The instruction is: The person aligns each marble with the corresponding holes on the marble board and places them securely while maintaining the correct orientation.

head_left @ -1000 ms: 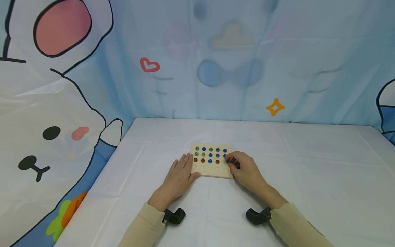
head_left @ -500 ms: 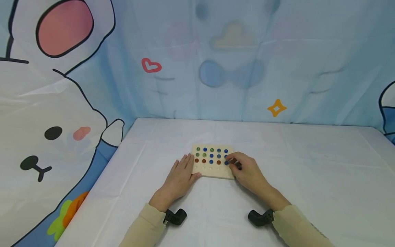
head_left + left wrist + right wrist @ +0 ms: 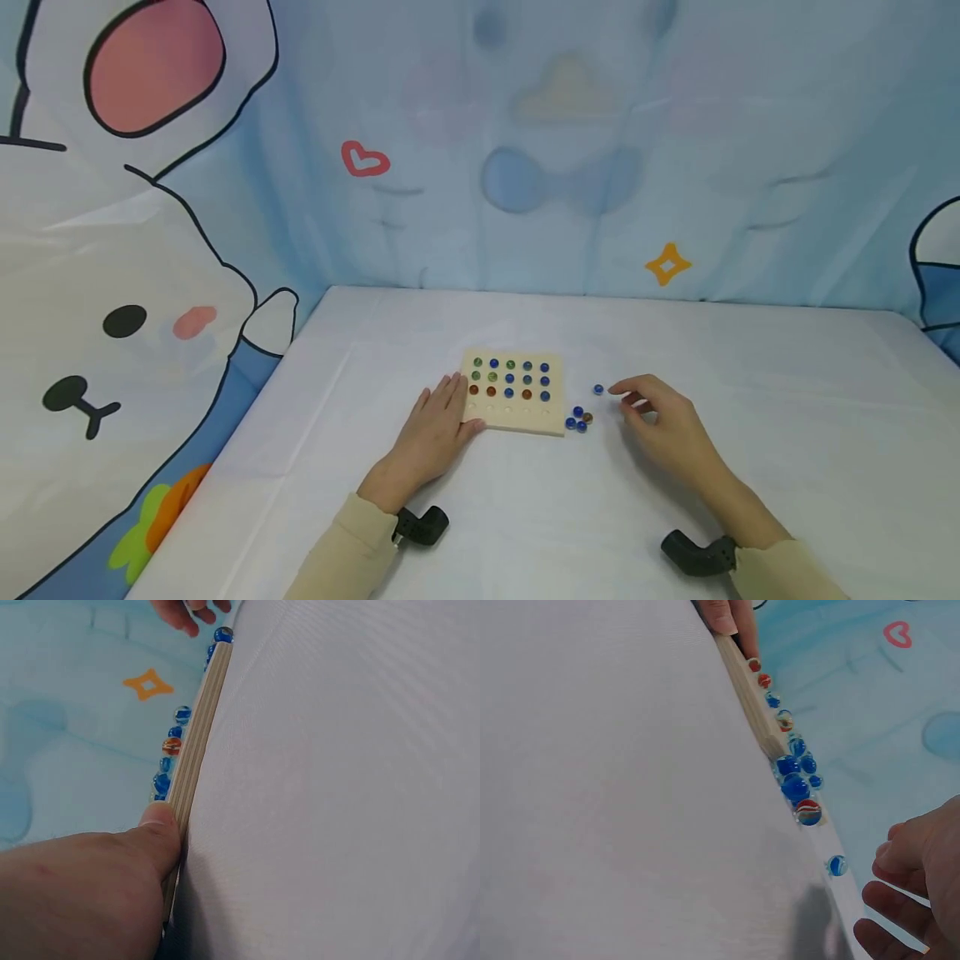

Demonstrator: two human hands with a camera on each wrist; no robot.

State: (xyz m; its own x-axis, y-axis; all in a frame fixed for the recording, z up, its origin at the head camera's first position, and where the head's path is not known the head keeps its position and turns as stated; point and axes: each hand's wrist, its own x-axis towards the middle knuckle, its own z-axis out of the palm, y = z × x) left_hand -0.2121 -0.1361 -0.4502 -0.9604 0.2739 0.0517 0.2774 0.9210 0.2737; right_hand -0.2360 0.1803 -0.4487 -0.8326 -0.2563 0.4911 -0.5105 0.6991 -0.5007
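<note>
A pale wooden board (image 3: 536,421) lies on the table, with rows of glass marbles in green, blue and reddish brown set in its far three rows. Bare hollows show along its near row. My left hand (image 3: 429,442) rests against the board's left side, fingers straight and thumb (image 3: 159,815) on the near edge. To the right of the board, a small cluster of loose marbles (image 3: 577,412) holds blue ones and a red-striped marble (image 3: 808,812). Farther right sits a lone blue marble (image 3: 597,389). My right hand (image 3: 667,425) hovers just beside it, fingers loosely bent and holding nothing.
A white cloth covers the table (image 3: 375,333). Behind it hangs a light blue curtain (image 3: 450,233) with printed shapes, and a cartoon animal print is at the left. Black wrist cameras (image 3: 423,527) sit on both forearms.
My right hand has let go of a blue marble in the third row's right hollow and moved right, uncovering the loose marbles. My left hand stays on the board.
</note>
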